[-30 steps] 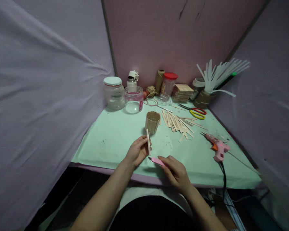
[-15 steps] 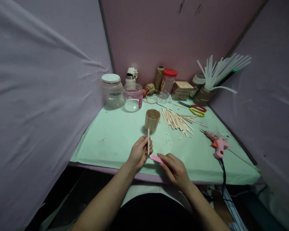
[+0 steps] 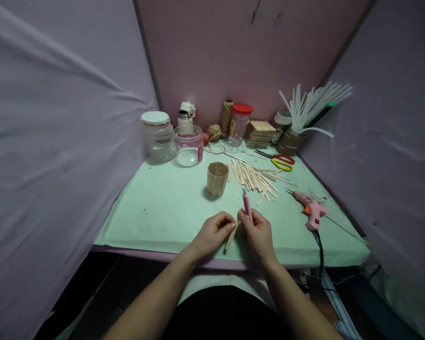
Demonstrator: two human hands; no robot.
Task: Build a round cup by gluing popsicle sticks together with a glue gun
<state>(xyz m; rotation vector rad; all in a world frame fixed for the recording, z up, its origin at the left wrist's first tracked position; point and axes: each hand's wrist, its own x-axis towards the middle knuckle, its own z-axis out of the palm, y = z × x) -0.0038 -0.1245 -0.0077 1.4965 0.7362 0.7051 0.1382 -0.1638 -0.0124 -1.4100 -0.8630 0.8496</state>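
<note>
My left hand is closed, its thumb and fingertips pinching a flat wooden craft stick. The stick slants down toward me between both hands. In my right hand is a pink craft knife, its blade pointing up and away from me. The right fingertips are also at the stick's upper end; whether they grip it I cannot tell. Just beyond the hands stands a small round cup made of craft sticks, upright on the table. A pile of loose craft sticks lies to its right.
On the right of the green-covered table lies a pink glue gun with its cord. Scissors, clear jars, a stack of wooden squares and a holder of white glue sticks stand or lie toward the back.
The stick has turned from upright to slanting toward me. The knife has swung from pointing left to pointing up, and my hands have come together. The view has shifted slightly right.
</note>
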